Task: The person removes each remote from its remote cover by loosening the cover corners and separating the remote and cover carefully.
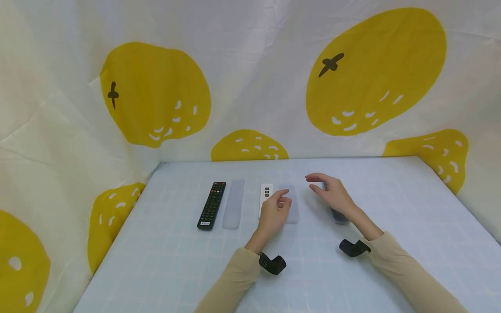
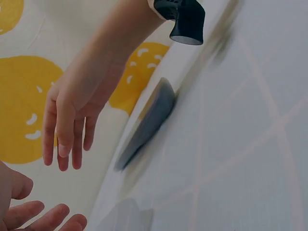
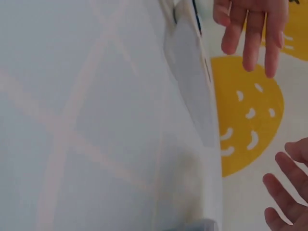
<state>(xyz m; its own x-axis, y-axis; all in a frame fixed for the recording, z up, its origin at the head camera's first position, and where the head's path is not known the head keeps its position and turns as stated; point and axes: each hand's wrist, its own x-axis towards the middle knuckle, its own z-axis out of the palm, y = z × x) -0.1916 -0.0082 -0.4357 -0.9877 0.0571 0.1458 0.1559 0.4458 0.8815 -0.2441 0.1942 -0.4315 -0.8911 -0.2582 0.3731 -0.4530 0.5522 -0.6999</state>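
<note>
My left hand (image 1: 274,211) hovers over a white remote control (image 1: 266,191) and a translucent flat sleeve (image 1: 291,213), its fingers loosely bent around nothing. Part of both lies hidden behind that hand. To the right, my right hand (image 1: 330,191) is held above a dark remote-like object (image 1: 339,216), thumb and fingers apart and holding nothing. The left wrist view shows this dark object (image 2: 149,125) lying on the table, below the relaxed right hand (image 2: 77,110). In the right wrist view the fingers of the left hand (image 3: 255,29) hang loosely beside the sleeve (image 3: 187,72).
A black remote control (image 1: 212,206) with many buttons lies at the left, beside another translucent sleeve (image 1: 234,204). Everything lies on a pale checked tablecloth (image 1: 156,261). A white curtain (image 1: 254,87) with yellow fruit prints stands behind the table's far edge and along its sides.
</note>
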